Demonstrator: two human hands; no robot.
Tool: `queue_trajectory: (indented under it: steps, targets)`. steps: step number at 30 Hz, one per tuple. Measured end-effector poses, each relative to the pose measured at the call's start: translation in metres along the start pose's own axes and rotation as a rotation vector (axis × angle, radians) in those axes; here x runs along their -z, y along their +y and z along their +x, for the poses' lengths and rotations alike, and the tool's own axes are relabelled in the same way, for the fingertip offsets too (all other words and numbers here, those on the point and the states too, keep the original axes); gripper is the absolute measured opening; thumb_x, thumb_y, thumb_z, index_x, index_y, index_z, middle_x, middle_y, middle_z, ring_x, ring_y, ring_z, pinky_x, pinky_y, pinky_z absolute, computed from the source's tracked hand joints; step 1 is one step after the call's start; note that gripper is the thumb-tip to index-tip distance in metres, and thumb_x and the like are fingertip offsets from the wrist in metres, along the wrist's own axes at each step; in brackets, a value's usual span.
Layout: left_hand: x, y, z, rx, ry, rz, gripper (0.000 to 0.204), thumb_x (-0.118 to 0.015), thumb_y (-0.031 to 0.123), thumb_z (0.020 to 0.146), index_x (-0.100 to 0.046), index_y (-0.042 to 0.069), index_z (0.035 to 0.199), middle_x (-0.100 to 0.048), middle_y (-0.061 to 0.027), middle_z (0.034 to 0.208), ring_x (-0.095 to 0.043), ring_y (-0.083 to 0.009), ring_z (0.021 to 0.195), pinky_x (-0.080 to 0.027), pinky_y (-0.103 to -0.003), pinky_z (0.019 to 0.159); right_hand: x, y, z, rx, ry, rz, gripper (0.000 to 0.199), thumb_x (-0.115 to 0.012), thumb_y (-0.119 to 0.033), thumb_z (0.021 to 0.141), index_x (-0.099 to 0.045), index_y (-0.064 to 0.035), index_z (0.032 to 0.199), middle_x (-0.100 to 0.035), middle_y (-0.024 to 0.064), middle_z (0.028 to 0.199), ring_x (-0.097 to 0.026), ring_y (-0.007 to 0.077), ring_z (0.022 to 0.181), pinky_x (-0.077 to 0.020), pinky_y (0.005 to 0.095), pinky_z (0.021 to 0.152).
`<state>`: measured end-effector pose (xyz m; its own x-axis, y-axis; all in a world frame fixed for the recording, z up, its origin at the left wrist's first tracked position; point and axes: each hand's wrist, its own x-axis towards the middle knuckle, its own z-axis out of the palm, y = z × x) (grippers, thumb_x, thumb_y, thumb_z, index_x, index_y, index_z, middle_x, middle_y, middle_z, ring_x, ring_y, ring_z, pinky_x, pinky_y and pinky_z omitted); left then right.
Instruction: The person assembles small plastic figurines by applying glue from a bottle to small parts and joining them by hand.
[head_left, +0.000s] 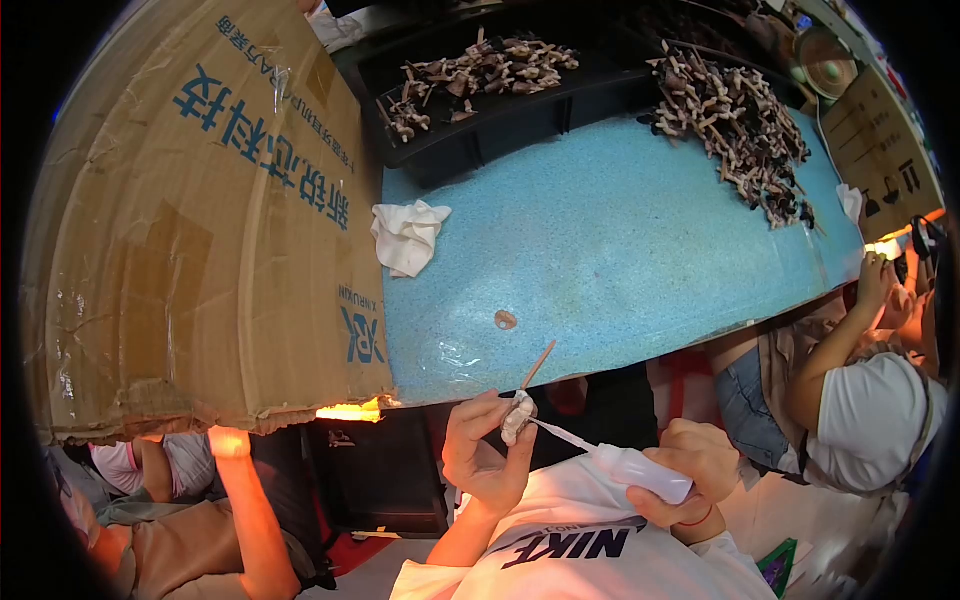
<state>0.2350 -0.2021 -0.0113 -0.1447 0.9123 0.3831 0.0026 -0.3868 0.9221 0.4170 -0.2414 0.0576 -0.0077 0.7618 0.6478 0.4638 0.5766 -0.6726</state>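
Between the thumb and fingers of my left hand [480, 455] is a small pale figurine [518, 418], with a thin brown stick [540, 363] rising from it. My right hand [695, 470] is closed round a translucent white squeeze bottle [645, 473], tilted with its long narrow nozzle [563, 434] pointing left. The nozzle's tip is at the figurine; whether it touches is too small to tell. Both hands are in front of the near edge of the blue-covered table [590, 250]. A small brownish piece [506, 319] lies on the table just beyond my left hand.
A tall cardboard box [200, 240] stands at the left. A crumpled white tissue [408, 238] lies beside it. At the back, a black tray [520, 130] holds several figurines, with a heap of similar pieces [735, 130] to its right. Other people [870, 420] sit on both sides.
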Motion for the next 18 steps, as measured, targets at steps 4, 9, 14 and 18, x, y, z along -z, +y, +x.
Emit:
queue_trajectory:
  steps: [4,9,14,18]
  targets:
    - [-0.0007,0.0007,-0.0001,0.021,-0.006,-0.035,0.031,-0.071,-0.003,0.067,-0.058,0.000,0.095,-0.062,-0.0130,0.092,-0.059,-0.0224,0.087,-0.045,-0.042,0.088,0.0002,0.0011,-0.0018,-0.006,0.030,0.017,0.034,-0.078,-0.013,0.058,-0.059,-0.0002,0.083,-0.052,0.0064,0.055,-0.045,0.0162,0.039,-0.0317,0.0234,0.035]
    - [-0.0003,0.0023,0.0006,0.025,-0.001,-0.053,0.031,-0.071,-0.003,0.067,-0.057,0.000,0.095,-0.062,-0.0132,0.091,-0.059,-0.0217,0.086,-0.045,-0.044,0.088,-0.0001,0.0016,-0.0013,-0.006,-0.005,-0.026,0.033,-0.078,-0.013,0.059,-0.059,-0.0003,0.083,-0.052,0.0065,0.054,-0.045,0.0159,0.039,-0.0308,0.0226,0.035]
    - [-0.0004,0.0015,0.0012,0.028,-0.010,-0.058,0.031,-0.070,-0.004,0.068,-0.057,0.001,0.095,-0.063,-0.0130,0.090,-0.059,-0.0216,0.086,-0.044,-0.043,0.088,-0.0001,0.0010,-0.0016,-0.017,0.011,-0.017,0.031,-0.078,-0.013,0.059,-0.059,-0.0003,0.081,-0.052,0.0064,0.053,-0.045,0.0160,0.039,-0.0308,0.0228,0.035]
    - [0.0004,0.0011,-0.0008,0.060,0.000,-0.102,0.031,-0.069,-0.004,0.069,-0.057,0.001,0.096,-0.063,-0.0133,0.090,-0.059,-0.0217,0.086,-0.044,-0.042,0.088,-0.0002,-0.0021,-0.0005,-0.016,0.023,0.009,0.030,-0.078,-0.013,0.060,-0.060,-0.0003,0.079,-0.050,0.0058,0.053,-0.045,0.0164,0.039,-0.0315,0.0234,0.036]
